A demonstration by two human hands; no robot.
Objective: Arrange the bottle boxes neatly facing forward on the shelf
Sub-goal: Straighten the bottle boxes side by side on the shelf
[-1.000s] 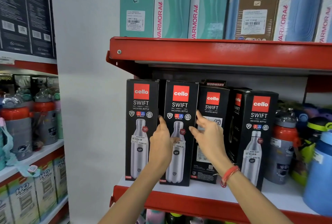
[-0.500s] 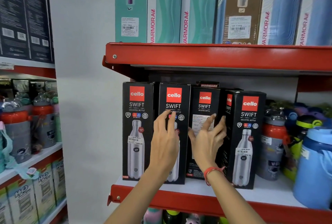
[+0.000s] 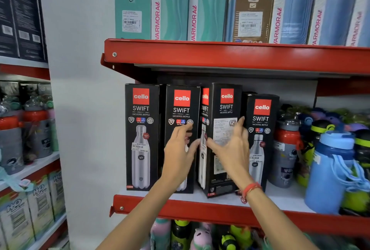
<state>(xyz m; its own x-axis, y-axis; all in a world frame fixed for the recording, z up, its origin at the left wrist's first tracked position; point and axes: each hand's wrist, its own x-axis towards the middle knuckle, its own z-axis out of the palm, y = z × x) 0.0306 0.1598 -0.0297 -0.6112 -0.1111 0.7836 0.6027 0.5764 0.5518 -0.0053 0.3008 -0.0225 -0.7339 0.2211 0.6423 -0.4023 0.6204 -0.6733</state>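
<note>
Several black Cello Swift bottle boxes stand on the middle red shelf (image 3: 200,212). The first box (image 3: 141,135) and the second box (image 3: 181,109) face forward. The third box (image 3: 222,105) is pulled out and turned, its label side toward me and its bottle picture on the left face. My right hand (image 3: 230,147) grips this third box, thumb on its left corner, fingers on its right edge. My left hand (image 3: 180,149) lies flat on the second box's front, fingers spread. The fourth box (image 3: 262,121) faces forward, set further back.
Loose bottles crowd the shelf's right side, among them a red and grey bottle (image 3: 286,149) and a big blue bottle (image 3: 330,171). Teal and blue Varmora boxes (image 3: 172,5) fill the upper shelf. Another rack (image 3: 26,159) with bottles stands at the left.
The third box has come forward out of the row and turned, now showing two faces. My right hand has closed around it; my left hand stays on the second box.
</note>
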